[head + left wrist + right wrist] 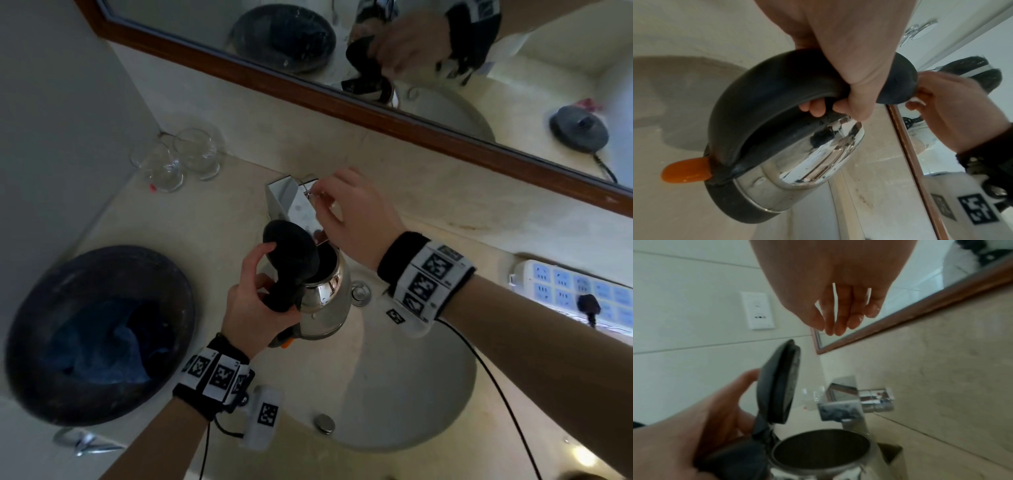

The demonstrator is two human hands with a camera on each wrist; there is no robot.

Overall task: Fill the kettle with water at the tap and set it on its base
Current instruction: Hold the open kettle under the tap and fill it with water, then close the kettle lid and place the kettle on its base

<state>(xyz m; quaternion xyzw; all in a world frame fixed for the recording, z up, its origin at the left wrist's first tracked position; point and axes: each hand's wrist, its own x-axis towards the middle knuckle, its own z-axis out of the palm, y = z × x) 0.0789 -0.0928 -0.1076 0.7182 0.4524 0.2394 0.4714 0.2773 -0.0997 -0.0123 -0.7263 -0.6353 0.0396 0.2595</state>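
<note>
Two clear glasses (178, 157) stand in the back corner of the counter (212, 219), close together, to the left of the tap (291, 202). A big dark bowl (99, 332) sits on the counter at the left. It has a blue cloth (102, 346) inside it. A mirror with a brown frame (342, 102) runs along the wall behind the tap. At the right, a white power strip (579, 291) lies on the counter with a black plug (587, 305) in it. In the mirror you can see the round black kettle base (579, 128) with its cord.

The sink (411, 394) is round and pale. Its metal drain plug (324, 423) is near the front.

The kettle (325, 294) is shiny silver with a black handle, a black bottom ring and an orange switch (686, 170) low on the handle. It is held up over the back of the sink, with its mouth just under the tap spout. Its black lid (291, 248) stands open. The inside looks dark, and I cannot tell if there is water in it.

The left hand (255, 305) holds the kettle handle tight, with the fingers curled round it and the thumb up by the lid. The right hand (356, 216) is up at the tap's handle (876, 400). Its fingers are loose and a little bent, not holding anything. The head view shows the fingertips at the handle, but the wrist view shows them above it, so I cannot tell if they touch.
</note>
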